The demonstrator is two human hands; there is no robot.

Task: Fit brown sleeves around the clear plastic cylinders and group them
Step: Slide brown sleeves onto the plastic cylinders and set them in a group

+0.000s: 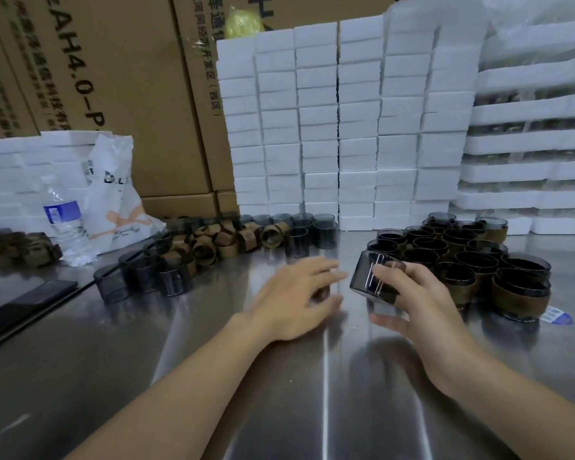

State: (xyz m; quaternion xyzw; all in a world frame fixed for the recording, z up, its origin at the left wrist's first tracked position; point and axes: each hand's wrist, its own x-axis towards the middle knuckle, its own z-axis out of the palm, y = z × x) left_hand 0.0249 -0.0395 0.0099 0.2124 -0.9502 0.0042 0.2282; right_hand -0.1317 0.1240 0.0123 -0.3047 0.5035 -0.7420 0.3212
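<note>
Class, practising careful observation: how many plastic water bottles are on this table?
1: the water bottle stands far left, beside the white bag; others may be hidden.

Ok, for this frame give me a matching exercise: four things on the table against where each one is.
Things
1. water bottle
2. bare cylinder
3. sleeved cylinders
4. loose brown sleeves

Places
A. gripped in the right hand
B. grouped on the right side of the table
C. heaped at the back, left of centre
D. upright at the left, beside the white bag

Pairs: 1-D, 2-A, 3-B, 4-C
</note>
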